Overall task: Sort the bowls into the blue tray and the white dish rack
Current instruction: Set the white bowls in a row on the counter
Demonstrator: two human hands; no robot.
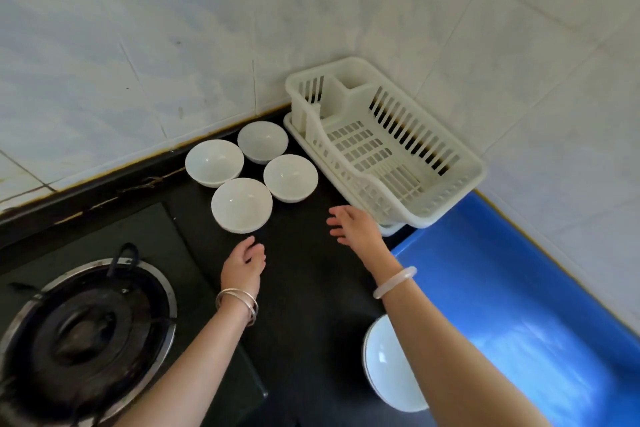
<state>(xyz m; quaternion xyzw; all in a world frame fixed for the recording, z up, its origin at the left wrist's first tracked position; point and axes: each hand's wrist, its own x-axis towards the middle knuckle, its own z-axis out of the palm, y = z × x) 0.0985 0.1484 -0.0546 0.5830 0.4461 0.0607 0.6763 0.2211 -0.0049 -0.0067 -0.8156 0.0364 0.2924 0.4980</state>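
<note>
On the left sits a burner [83, 333]. Four white bowls [241, 204] stand together on the dark table [304, 288]. The left hand [242, 265] hovers just below them, fingers loosely curled, holding nothing. The right hand [353, 227] is spread wide, empty, near the empty rack [384, 146]. Another bowl [388, 364] lies beside the blue tray [512, 305].

A gas burner [86, 333] fills the lower left of the frame, its dark grate ringed by a metal collar, set into a black glass hob [152, 239]. The black countertop [304, 288] runs through the middle. Pale tiled walls [173, 28] cover the whole upper frame and meet in a corner at upper centre, with a stained, yellowed seam along their base.
</note>
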